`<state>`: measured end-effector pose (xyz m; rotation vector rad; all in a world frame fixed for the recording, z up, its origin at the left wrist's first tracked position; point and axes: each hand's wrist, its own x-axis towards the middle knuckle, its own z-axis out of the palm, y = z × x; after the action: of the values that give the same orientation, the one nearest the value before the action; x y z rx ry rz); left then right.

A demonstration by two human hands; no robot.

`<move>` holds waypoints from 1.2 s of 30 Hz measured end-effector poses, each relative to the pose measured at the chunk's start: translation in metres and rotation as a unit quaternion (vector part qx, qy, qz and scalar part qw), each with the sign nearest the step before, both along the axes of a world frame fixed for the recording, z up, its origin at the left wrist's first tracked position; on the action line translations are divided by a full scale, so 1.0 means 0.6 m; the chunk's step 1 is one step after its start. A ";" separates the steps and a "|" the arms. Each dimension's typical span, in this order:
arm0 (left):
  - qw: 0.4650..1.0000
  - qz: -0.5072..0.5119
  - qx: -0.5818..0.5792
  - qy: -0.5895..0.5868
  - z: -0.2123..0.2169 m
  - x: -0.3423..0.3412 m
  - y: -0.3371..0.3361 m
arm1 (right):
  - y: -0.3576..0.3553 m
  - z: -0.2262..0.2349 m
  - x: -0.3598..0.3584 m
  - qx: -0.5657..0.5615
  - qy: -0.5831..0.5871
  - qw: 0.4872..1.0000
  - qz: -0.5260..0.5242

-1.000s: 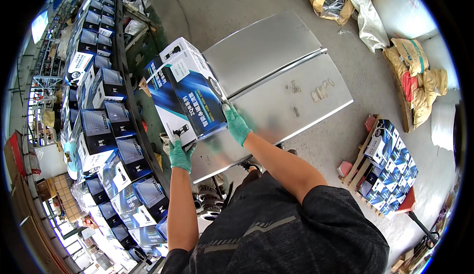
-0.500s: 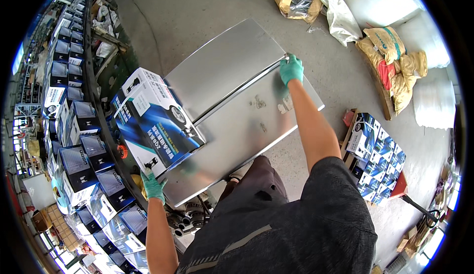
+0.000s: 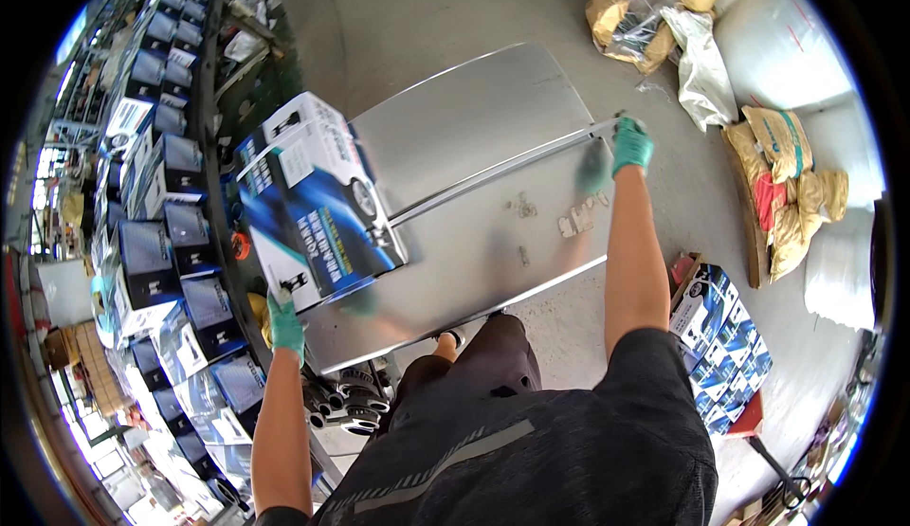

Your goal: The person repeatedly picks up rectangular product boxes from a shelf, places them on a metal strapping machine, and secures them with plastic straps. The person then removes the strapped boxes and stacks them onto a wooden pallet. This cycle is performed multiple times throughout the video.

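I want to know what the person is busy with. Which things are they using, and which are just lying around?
In use:
left hand holding the box
right hand on the far edge of the metal table

Just lying around:
shelved boxes on the left
sacks on the floor
stacked boxes on the right

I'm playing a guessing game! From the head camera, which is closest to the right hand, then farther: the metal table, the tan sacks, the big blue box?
From the right hand:
1. Metal table: the hand is at its far right edge.
2. Tan sacks: on the floor beyond the hand.
3. Big blue box: across the table on its left side, by the left hand.
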<state>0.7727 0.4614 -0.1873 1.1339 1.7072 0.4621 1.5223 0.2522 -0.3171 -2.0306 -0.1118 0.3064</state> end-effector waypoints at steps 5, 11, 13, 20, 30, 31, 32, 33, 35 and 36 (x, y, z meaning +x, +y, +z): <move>0.797 -0.299 0.415 0.322 0.116 0.107 -0.016 | 0.031 0.478 -0.287 0.406 -0.013 0.912 0.054; 0.667 -0.563 0.487 -0.016 0.245 0.336 -0.077 | 0.153 0.709 -0.643 0.212 -0.397 0.792 0.412; 0.850 -0.414 0.306 -0.115 0.186 0.308 -0.044 | 0.200 0.731 -0.765 0.193 -0.358 0.736 0.542; 0.537 -0.559 0.355 0.522 0.287 0.039 0.104 | 0.270 0.607 -0.779 0.169 -0.226 0.802 0.527; 0.563 -0.333 0.321 0.685 0.310 -0.531 0.137 | 0.309 0.294 -0.849 -0.195 -0.073 0.893 0.400; 0.579 -0.312 0.285 0.697 0.312 -0.592 0.140 | 0.309 0.301 -0.853 -0.199 -0.077 0.888 0.408; 0.585 -0.288 0.282 0.704 0.311 -0.620 0.132 | 0.310 0.304 -0.851 -0.203 -0.082 0.884 0.414; 0.589 -0.267 0.280 0.710 0.314 -0.648 0.124 | 0.308 0.300 -0.856 -0.208 -0.097 0.883 0.410; 0.678 -0.196 0.167 0.688 0.356 -0.585 0.111 | 0.303 0.302 -0.845 -0.225 -0.104 0.882 0.402; 0.694 -0.189 0.116 0.685 0.375 -0.587 0.113 | 0.306 0.305 -0.856 -0.224 -0.104 0.880 0.406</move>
<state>0.4207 0.5294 0.0374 2.2621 2.5164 -0.7000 1.0088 0.4355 -0.1341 -2.3764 -1.1388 0.6799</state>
